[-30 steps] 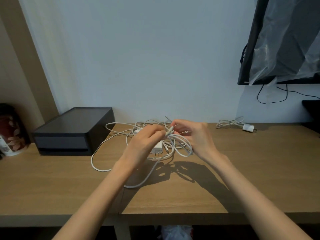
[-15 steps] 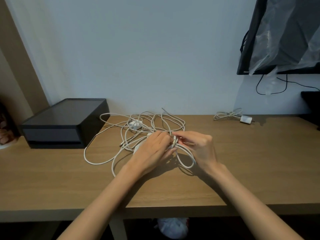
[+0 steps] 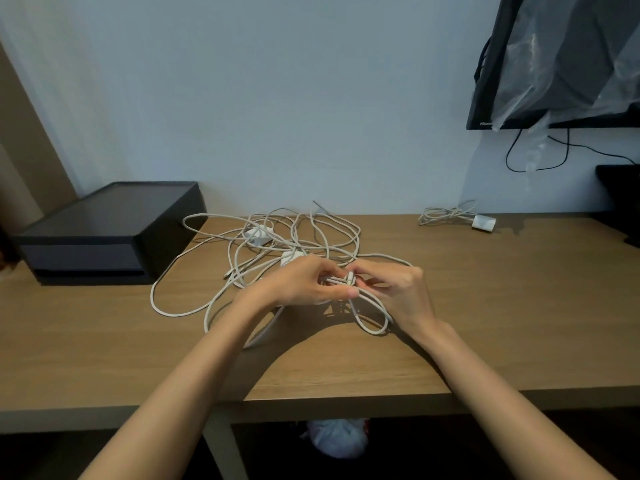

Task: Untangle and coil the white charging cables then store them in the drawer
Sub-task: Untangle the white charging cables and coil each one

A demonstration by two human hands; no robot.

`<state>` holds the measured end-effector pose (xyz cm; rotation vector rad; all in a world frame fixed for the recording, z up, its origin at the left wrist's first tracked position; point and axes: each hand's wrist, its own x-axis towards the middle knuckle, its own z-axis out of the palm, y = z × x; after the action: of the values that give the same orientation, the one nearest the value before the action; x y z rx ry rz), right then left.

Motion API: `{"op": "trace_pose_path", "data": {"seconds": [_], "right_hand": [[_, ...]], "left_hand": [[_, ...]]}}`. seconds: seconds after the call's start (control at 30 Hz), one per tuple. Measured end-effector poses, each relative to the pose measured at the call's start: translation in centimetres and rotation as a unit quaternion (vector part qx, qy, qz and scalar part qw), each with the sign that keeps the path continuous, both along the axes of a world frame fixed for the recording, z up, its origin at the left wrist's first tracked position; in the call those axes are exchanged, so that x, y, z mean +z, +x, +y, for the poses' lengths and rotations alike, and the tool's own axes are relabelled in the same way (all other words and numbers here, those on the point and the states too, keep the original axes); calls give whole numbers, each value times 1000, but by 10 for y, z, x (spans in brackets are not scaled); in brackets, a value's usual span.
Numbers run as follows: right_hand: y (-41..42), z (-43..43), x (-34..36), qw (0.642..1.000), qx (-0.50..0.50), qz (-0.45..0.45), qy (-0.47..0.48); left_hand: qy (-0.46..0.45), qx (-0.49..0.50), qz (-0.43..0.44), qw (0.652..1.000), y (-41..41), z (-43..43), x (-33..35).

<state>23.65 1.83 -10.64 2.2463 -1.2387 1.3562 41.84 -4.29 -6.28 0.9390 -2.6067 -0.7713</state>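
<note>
A tangle of white charging cables (image 3: 277, 244) with white plug adapters lies spread on the wooden table (image 3: 502, 306). My left hand (image 3: 298, 284) and my right hand (image 3: 398, 292) meet over its near side, both pinching the same bunch of cable strands and connector ends between fingers and thumb. A loop of cable hangs from my right hand onto the table. A second white cable (image 3: 446, 213), coiled with its adapter, lies at the back right. The black drawer box (image 3: 104, 233) stands at the back left, its drawer closed.
A wall-mounted dark screen (image 3: 554, 64) wrapped in plastic hangs at the upper right, black wires dangling below it. A dark object (image 3: 623, 199) sits at the table's far right edge. A white bag (image 3: 336, 439) lies on the floor under the table.
Both hands have come down from a raised position to just above the table with the cable bunch. More of the tangle now lies spread out on the table behind them.
</note>
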Motion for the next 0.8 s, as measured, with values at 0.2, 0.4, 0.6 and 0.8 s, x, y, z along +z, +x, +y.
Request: {"op": "trace_pose_path", "data": {"seconds": [0.2, 0.4, 0.6, 0.8], "right_hand": [[-4, -7, -4, 1000, -17, 8, 9], [7, -4, 2, 960, -17, -197, 198], [21, -6, 8, 916, 33, -325, 233], [10, -8, 1, 921, 30, -297, 251]], "left_hand": [[-97, 46, -8, 994, -1, 4, -11], [-177, 131, 53, 974, -10, 14, -28], [-151, 206, 85, 963, -21, 12, -34], [-125, 225, 92, 962, -23, 9, -34]]}}
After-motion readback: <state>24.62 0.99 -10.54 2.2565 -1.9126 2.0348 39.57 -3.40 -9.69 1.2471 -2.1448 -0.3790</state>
